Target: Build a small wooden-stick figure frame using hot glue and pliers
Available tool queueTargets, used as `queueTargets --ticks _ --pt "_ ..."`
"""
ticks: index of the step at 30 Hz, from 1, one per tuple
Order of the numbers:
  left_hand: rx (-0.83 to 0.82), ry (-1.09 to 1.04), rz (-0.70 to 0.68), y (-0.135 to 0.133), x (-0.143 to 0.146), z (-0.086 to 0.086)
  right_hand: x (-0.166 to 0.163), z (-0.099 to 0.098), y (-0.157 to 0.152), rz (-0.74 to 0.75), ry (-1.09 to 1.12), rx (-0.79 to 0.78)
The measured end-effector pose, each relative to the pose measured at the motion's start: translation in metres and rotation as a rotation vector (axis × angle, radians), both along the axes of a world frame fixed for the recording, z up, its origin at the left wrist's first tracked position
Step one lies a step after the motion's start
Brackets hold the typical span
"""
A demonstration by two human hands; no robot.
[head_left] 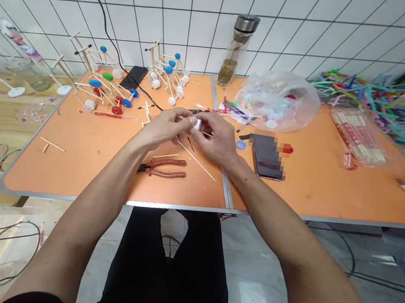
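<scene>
Both my hands meet above the middle of the orange table [86, 173]. My left hand [165, 127] and my right hand [218, 138] pinch a small white bottle cap [196, 123] between their fingertips. A thin wooden stick [195, 159] runs from under the hands down to the right, and I cannot tell whether either hand holds it. Red-handled pliers [164, 167] lie on the table just below my left wrist. A dark pen-like tool [199, 112] lies just beyond my fingers.
Stick-and-cap models [108, 86] stand at the back left, another such model [169, 73] behind them. A glass bottle [237, 49], a plastic bag of caps [277, 99], a phone [267, 157], a packet of sticks [358, 136] and coloured straws [371, 94] lie to the right.
</scene>
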State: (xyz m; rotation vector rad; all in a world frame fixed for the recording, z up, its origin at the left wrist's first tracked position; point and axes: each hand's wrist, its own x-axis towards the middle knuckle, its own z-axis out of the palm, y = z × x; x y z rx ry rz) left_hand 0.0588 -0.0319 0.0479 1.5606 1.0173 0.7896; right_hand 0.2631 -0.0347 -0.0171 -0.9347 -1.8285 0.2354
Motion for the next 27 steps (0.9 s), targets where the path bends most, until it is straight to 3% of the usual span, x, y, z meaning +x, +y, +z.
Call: queueTargets --ticks 5,11,14,18,22,24,27 --pt "-0.135 -0.14 -0.107 0.003 -0.003 -0.006 -0.007 -0.007 0.0 0.071 -0.035 0.103" --pt "-0.116 -0.199 -0.087 0.01 -0.004 -0.009 -0.009 -0.007 -0.002 0.092 -0.036 0.057" --pt "-0.075 -0.252 0.015 0.013 -0.003 -0.009 -0.002 -0.002 0.002 0.074 -0.009 0.004" --pt "-0.073 -0.363 0.22 0.017 -0.003 -0.005 0.034 0.01 0.021 -0.165 0.146 0.03" --pt "-0.119 -0.474 0.265 0.019 -0.002 -0.002 0.083 0.024 0.038 -0.487 0.165 0.078" --pt "-0.158 -0.519 0.289 0.019 0.0 -0.003 0.099 0.031 0.042 -0.61 0.056 -0.049" --pt "-0.233 -0.541 0.306 0.019 0.005 -0.007 0.107 0.041 0.051 -0.658 -0.149 -0.289"
